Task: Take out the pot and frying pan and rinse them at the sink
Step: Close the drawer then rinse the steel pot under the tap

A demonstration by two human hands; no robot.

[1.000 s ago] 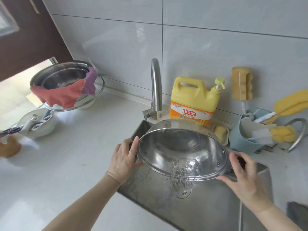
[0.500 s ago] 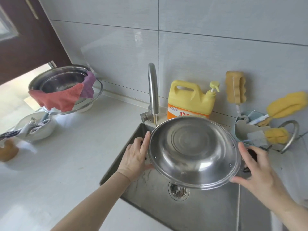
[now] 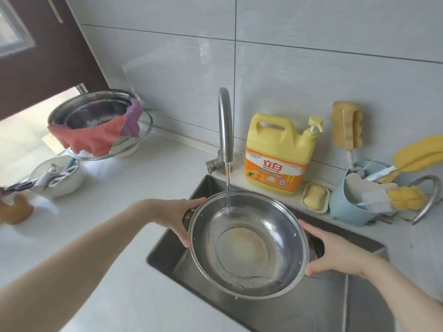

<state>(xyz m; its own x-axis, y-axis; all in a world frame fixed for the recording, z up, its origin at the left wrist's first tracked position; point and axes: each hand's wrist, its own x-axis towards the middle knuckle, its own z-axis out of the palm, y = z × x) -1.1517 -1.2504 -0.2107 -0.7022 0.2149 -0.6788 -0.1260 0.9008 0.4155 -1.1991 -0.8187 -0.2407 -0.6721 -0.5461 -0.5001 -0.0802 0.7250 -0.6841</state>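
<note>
Counter [image 3: 134, 248]: pale, wraps the left and near side of the sink.

Sink [image 3: 340, 305]: steel basin sunk into the counter; tap [image 3: 225, 121] at its back edge, a thin stream of water [image 3: 227, 188] running.

Pot [image 3: 248, 243]: steel, held over the sink between the hands, mouth up and tipped toward the viewer, far rim under the spout. The stream lands on the inner wall near the far rim; a shallow pool lies in the bottom. Its two side handles lie along a left-right line, one in each hand, so neither hand is nearer. Any tip-out, in my judgement, turns about that line.

Left hand [image 3: 178, 218]: fingers wrapped on the left handle and rim.

Right hand [image 3: 335, 252]: gripping the right handle; hands well apart, pot between.

Soap bottle [image 3: 278, 154]: yellow, behind the sink, right of the tap.

Soap dish [image 3: 314, 197]: just right of the bottle.

Change: half a second ago the pot faced the viewer nearly on edge, drained; a second ago it poured out. Now it is level again and refilling.
</note>
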